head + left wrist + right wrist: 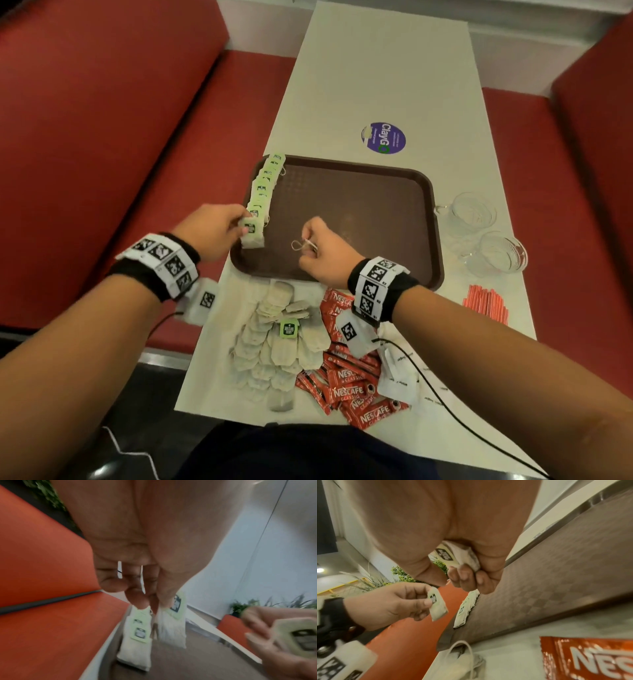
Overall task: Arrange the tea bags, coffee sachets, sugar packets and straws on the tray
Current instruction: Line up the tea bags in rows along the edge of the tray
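Observation:
A brown tray [359,192] lies on the white table. A row of green-tagged tea bags [265,185] runs along its left edge. My left hand [214,233] pinches one tea bag [252,233] at the near end of that row, seen also in the left wrist view as a tea bag [171,626] hanging from the fingers. My right hand [322,251] hovers over the tray's near part, curled round another tea bag [452,557], its string [301,245] looping out. Loose tea bags [277,342], red coffee sachets [356,387] and red straws [486,301] lie on the table near me.
Two clear glass cups [493,236] stand right of the tray. White sugar packets [399,377] lie near my right wrist. A purple round sticker [383,137] sits beyond the tray. Red bench seats [120,137] flank the table on both sides.

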The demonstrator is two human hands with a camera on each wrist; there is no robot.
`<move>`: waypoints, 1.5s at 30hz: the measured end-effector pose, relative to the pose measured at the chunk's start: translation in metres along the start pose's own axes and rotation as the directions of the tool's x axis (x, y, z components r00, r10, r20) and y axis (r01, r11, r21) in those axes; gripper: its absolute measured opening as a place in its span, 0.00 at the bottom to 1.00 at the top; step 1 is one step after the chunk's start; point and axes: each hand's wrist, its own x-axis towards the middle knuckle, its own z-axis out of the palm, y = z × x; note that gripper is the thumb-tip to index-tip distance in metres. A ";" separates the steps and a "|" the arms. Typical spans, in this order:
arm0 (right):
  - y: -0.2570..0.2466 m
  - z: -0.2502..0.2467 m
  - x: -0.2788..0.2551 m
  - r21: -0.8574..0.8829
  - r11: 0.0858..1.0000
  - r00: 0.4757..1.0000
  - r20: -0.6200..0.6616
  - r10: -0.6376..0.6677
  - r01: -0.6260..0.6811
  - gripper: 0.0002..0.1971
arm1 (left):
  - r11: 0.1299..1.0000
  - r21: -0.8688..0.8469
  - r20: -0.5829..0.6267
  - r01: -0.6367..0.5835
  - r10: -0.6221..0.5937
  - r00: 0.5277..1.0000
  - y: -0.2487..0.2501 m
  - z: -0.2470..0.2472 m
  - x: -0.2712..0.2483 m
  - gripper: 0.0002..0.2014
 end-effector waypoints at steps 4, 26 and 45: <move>-0.002 0.001 0.002 -0.016 1.000 1.000 -0.020 0.022 -0.022 0.12 | 0.987 0.152 0.149 0.053 -0.076 0.986 -0.017 0.004 0.026 0.08; 0.005 0.001 0.007 -0.003 0.996 0.996 -0.015 0.089 -0.089 0.04 | 0.940 0.265 0.076 0.213 -0.241 0.968 0.001 0.037 0.047 0.17; 0.008 0.000 0.022 -0.032 0.999 0.996 -0.082 -0.032 0.030 0.11 | 0.914 -0.306 0.000 -0.266 0.279 0.960 0.039 0.009 -0.003 0.03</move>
